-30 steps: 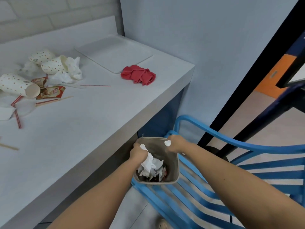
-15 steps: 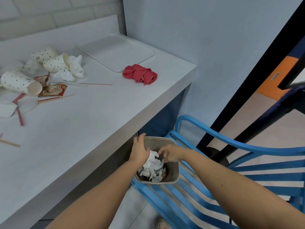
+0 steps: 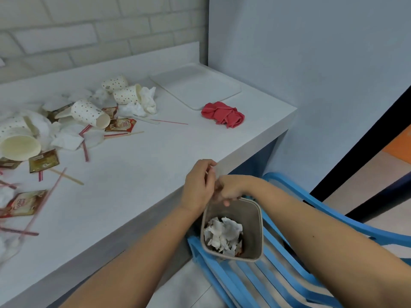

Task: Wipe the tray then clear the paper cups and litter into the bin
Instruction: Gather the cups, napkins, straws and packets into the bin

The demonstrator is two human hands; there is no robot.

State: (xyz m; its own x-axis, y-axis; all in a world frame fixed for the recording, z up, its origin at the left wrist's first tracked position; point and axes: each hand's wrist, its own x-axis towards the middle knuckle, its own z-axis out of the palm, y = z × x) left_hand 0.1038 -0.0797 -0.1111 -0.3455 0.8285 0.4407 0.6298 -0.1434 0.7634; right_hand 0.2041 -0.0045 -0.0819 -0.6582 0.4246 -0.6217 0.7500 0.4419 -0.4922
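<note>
Since the paper cups (image 3: pixel 91 113) are what is left to shift, I start with them: several lie on their sides among the litter at the far left of the counter (image 3: pixel 144 165), well apart from my hands. The middle one has its long axis running from far left to near right, with its mouth toward the counter's edge. The nearest cup (image 3: pixel 20 145) gapes almost straight at me. I judge them light, thin-walled, easy to crush and prone to roll, so I would take each one gently round the body just behind the rim, or pinch the rim itself.

Around them lie crumpled tissues (image 3: pixel 146 103), sachets (image 3: pixel 121 125), straws (image 3: pixel 169 122) and a wooden stirrer (image 3: pixel 66 176). Beyond, the tray (image 3: pixel 195 85) sits bare in the corner, with the red cloth (image 3: pixel 222 114) just beside it.

The bin (image 3: pixel 251 218) stands on a blue chair (image 3: pixel 289 274) below the counter's edge, with white paper (image 3: pixel 222 236) in its bottom. My left hand (image 3: pixel 198 185) and right hand (image 3: pixel 231 187) meet over its far rim, fingers curled and touching. Whether they pinch any scrap I cannot tell.
</note>
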